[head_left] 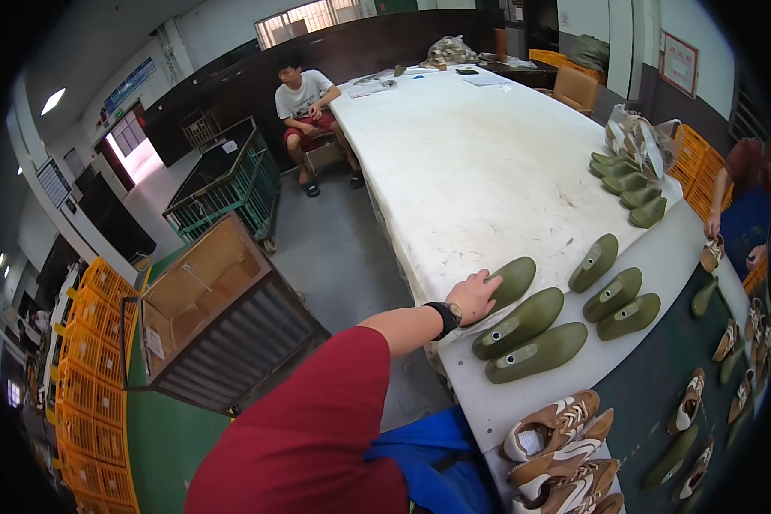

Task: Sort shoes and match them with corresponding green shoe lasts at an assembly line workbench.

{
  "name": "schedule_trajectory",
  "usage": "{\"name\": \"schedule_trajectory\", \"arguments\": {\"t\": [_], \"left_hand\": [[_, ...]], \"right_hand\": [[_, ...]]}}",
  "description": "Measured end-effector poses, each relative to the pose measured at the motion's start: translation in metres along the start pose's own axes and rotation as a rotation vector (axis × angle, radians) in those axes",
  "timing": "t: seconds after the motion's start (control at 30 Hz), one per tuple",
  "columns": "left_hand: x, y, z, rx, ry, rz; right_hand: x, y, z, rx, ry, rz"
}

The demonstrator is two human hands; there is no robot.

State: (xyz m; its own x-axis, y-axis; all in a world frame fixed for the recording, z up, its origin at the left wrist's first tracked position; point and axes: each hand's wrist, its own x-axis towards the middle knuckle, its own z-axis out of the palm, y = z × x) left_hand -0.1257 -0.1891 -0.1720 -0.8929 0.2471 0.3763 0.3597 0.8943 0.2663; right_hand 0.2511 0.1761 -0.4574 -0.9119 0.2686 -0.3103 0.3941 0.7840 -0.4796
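My left hand (474,296), below a red sleeve and a dark wristwatch (445,320), has its fingers curled on the near end of a green shoe last (515,279). That last lies on the white table (488,180) near its front left corner. Right beside it are two more green lasts, one in the middle (522,323) and one nearest me (540,353). Farther right sits a group of green lasts (615,291). Brown and white sneakers (557,437) are lined up close to my blue apron (437,463). My right hand does not show.
Across the table, more lasts (630,188) stand by a plastic bag (638,141). At right, a co-worker's hand (712,224) is at a shoe above a dark green surface (634,398) carrying shoes and lasts. A seated person (304,103), a crate cart (206,300) and orange crates (94,377) are left.
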Motion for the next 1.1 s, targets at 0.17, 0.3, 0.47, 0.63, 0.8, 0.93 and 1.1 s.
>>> {"name": "schedule_trajectory", "arguments": {"t": [0.17,0.3,0.47,0.63,0.8,0.93,1.1], "left_hand": [[0.002,-0.002,-0.009,-0.103,-0.137,-0.094],[-0.004,0.003,-0.010,-0.064,-0.147,-0.048],[0.006,-0.002,0.001,0.110,0.031,0.316],[0.011,-0.005,-0.017,-0.115,-0.148,0.049],[0.006,0.001,-0.018,0.038,-0.130,0.083],[0.008,0.009,-0.015,0.011,-0.161,0.073],[0.006,0.006,-0.017,-0.015,-0.151,0.078]], "right_hand": [[-0.005,0.000,0.010,0.024,-0.002,0.015],[-0.013,-0.001,0.018,0.036,-0.013,0.026],[-0.054,0.008,0.019,0.047,-0.008,0.126],[-0.177,0.031,0.007,0.055,0.059,0.424],[-0.222,0.029,0.009,0.087,0.188,0.626],[-0.232,0.033,0.009,0.098,0.256,0.694],[-0.247,0.028,0.011,0.111,0.324,0.778]]}}
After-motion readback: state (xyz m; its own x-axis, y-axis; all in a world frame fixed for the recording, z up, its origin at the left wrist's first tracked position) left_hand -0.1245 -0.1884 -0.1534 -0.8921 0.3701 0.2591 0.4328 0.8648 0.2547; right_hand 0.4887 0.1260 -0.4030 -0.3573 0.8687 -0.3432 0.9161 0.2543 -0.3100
